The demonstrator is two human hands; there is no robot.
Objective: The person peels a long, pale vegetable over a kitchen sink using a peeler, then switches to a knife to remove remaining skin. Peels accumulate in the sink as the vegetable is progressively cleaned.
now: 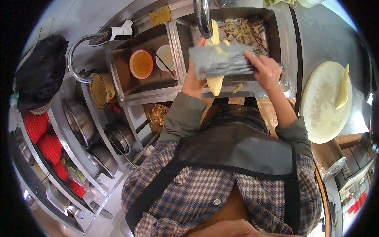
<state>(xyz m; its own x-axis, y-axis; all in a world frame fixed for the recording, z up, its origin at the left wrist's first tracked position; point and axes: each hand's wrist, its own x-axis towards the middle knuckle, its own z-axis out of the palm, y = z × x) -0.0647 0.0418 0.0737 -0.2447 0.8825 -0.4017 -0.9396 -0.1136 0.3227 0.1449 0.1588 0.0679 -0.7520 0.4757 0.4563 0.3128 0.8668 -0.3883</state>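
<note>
My right hand (268,72) grips a wide cleaver (225,60), its blade blurred by motion and marked with yellow residue. Two fingers lie along the blade near the handle. Under the blade is a long, peeled, pale-yellow vegetable (215,86) with a tapered end, held by my left hand (194,78) over the near edge of the sink. The blade hides the vegetable's middle and most of my left fingers. Peelings (242,31), yellowish and reddish-brown, lie in the right sink basin (185,32). A small yellow scrap (237,88) rests on the sink's front rim.
A chrome faucet (202,17) hangs over the right basin. The left basin (124,60) holds a red-rimmed bowl of orange liquid (141,64) and a pale bowl (165,57). On the right counter, a round cutting board (322,100) carries another peeled piece (343,89). Shelves with metal pans (78,118) stand left.
</note>
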